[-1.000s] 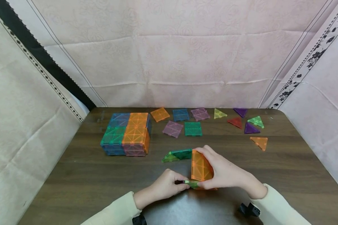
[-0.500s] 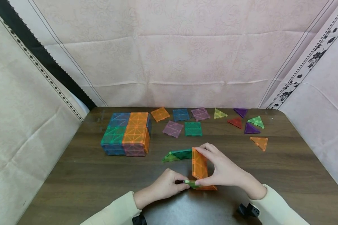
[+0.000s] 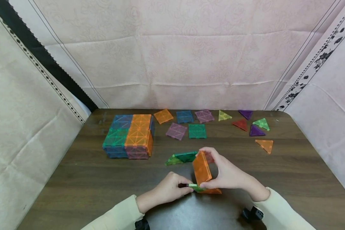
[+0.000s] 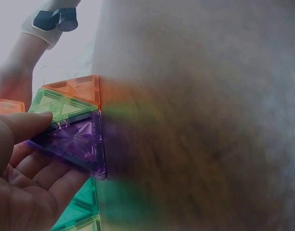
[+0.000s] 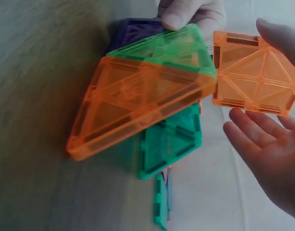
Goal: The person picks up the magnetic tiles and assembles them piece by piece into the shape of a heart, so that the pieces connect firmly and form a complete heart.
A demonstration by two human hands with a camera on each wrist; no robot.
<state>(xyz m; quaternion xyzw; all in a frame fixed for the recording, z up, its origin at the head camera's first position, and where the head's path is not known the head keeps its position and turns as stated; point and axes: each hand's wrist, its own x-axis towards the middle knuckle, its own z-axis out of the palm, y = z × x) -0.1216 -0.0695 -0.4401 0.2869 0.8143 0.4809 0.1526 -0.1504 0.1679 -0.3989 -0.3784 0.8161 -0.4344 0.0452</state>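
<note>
My left hand (image 3: 169, 189) pinches joined see-through magnetic triangle tiles low over the table, thumb on the light green triangle (image 4: 65, 105) and fingers behind the purple triangle (image 4: 72, 139). An orange triangle (image 5: 137, 106) adjoins the green one at its far side. My right hand (image 3: 229, 174) holds an orange square tile (image 3: 202, 168) on edge between thumb and fingers, tilted, its lower edge right at the triangles. In the right wrist view that square's edge is close beside the green triangle. Just behind, a teal tile (image 3: 186, 157) leans up with another light green triangle (image 3: 173, 160) at its left end.
A box built of blue, green, orange and purple tiles (image 3: 126, 135) stands at left on the wooden table (image 3: 83, 191). Loose squares, such as a green one (image 3: 197, 131), lie at the back. Several loose triangles, one of them orange (image 3: 265, 146), lie to the right.
The orange square in my right hand has turned and tilted, its face narrowing and its lower end shifting slightly. My left hand has stayed in place with the triangles.
</note>
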